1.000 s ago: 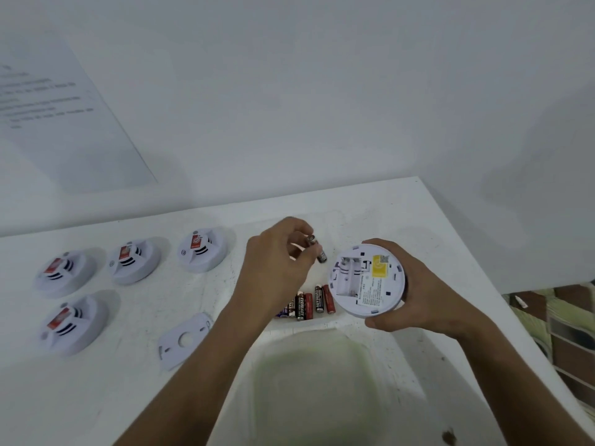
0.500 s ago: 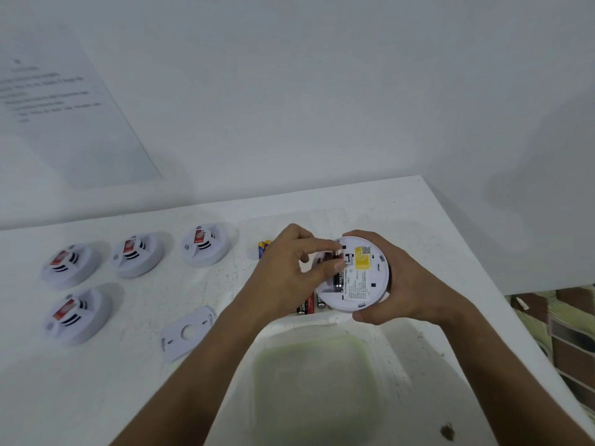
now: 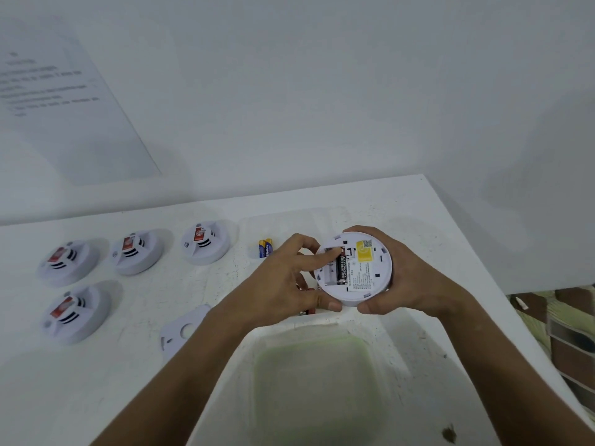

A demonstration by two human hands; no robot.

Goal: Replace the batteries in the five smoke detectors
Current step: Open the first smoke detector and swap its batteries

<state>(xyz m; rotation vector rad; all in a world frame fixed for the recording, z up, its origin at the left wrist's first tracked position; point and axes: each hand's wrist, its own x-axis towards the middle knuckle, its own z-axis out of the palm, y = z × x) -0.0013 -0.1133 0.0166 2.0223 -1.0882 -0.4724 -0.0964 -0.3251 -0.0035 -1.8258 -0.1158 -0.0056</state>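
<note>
My right hand (image 3: 415, 284) holds a white round smoke detector (image 3: 367, 278) with its back up and the battery bay uncovered. A black battery (image 3: 341, 268) lies in the bay. My left hand (image 3: 283, 284) presses its index fingertip on the battery's far end, with the thumb braced on the detector's near rim. Two blue-and-yellow batteries (image 3: 265, 247) lie on the table behind my left hand. Red-and-black loose batteries (image 3: 307, 312) are mostly hidden under my left hand. A white detector backplate (image 3: 183, 329) lies flat at the left of my forearm.
Several white smoke detectors with red labels sit on the white table at the left (image 3: 69, 262) (image 3: 136, 252) (image 3: 206, 241) (image 3: 75, 313). A translucent plastic container (image 3: 315, 381) stands near me. The table's right edge (image 3: 502, 294) is close. A paper sheet (image 3: 64, 101) hangs on the wall.
My left hand carried a battery from above the loose pile to the detector and now presses it into the bay. My right hand brought the detector slightly left and farther.
</note>
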